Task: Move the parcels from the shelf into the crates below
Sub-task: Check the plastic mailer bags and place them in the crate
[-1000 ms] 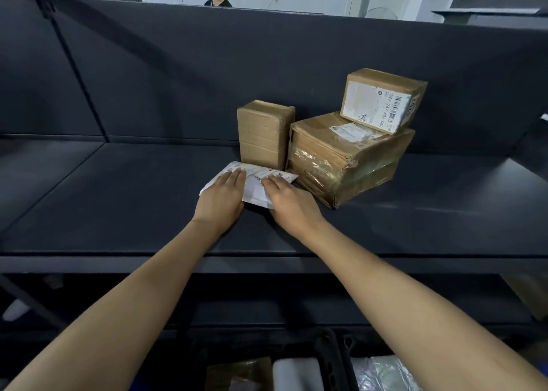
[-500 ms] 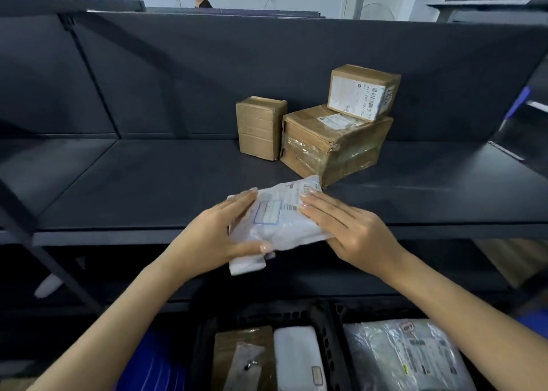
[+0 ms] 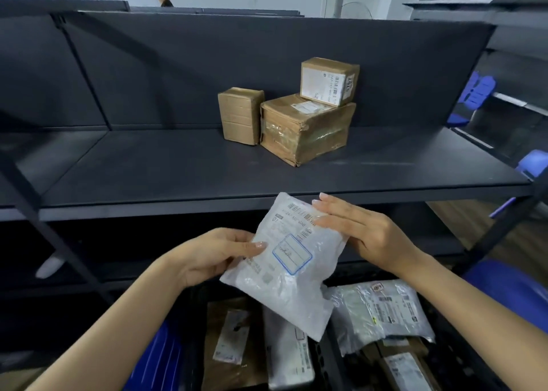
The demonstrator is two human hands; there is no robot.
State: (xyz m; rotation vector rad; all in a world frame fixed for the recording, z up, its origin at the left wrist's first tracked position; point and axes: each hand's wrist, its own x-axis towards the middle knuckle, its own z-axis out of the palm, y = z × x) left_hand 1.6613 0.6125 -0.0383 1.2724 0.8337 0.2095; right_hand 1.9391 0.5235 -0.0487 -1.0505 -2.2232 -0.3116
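Lifted clear of shelf, white parcel pinched in left grip, right grip flat against it; next, lower into crate.

White bag with blue-outlined label, brown boxes, dark grey shelf

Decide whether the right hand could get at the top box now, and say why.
Likely yes: nothing stands between the right hand and the top box on the open shelf. But that hand rests on the bag, so it must leave that first.
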